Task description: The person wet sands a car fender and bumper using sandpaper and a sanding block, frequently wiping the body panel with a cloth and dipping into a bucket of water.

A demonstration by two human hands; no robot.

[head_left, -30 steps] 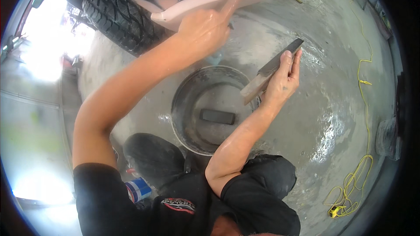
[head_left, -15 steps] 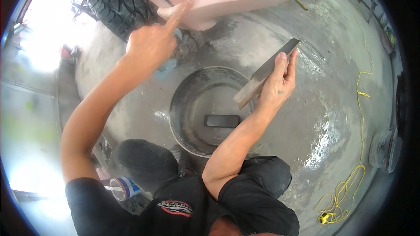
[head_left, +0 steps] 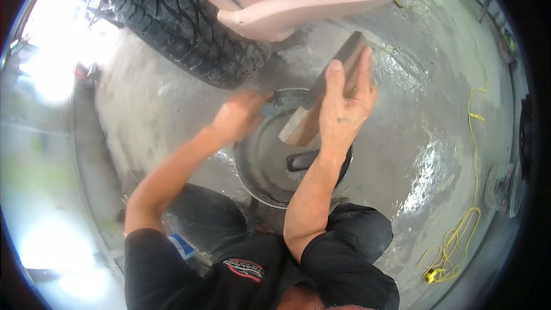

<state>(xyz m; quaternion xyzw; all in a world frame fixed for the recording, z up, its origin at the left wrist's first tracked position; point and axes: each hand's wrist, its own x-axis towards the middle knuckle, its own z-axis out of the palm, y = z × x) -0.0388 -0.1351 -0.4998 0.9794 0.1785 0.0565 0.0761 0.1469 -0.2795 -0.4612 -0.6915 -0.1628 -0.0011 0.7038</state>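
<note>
My right hand (head_left: 345,103) grips a long sanding block (head_left: 303,121), dark on its upper face, with the thumb on one side and the fingers along the other. The block is tilted above a round black basin (head_left: 252,181) of murky water. A smaller dark block (head_left: 299,162) lies in the basin, partly hidden by my right forearm. At the basin's far left rim is my left hand (head_left: 241,113), blurred by motion. A light blue, cloth-like piece (head_left: 268,109) shows at its fingers. Ahead is a vehicle's body panel (head_left: 310,14) with a smooth pinkish coating.
A large treaded tyre (head_left: 183,28) stands at the upper left, beside the panel. A blue and white can (head_left: 182,247) is by my left side. On the wet concrete floor at right lie a yellow cord (head_left: 453,241) and a clear tub (head_left: 500,189).
My left hand has dropped from the coated panel, where its index finger was touching, to the basin's rim. My right hand and the sanding block have shifted left over the basin.
</note>
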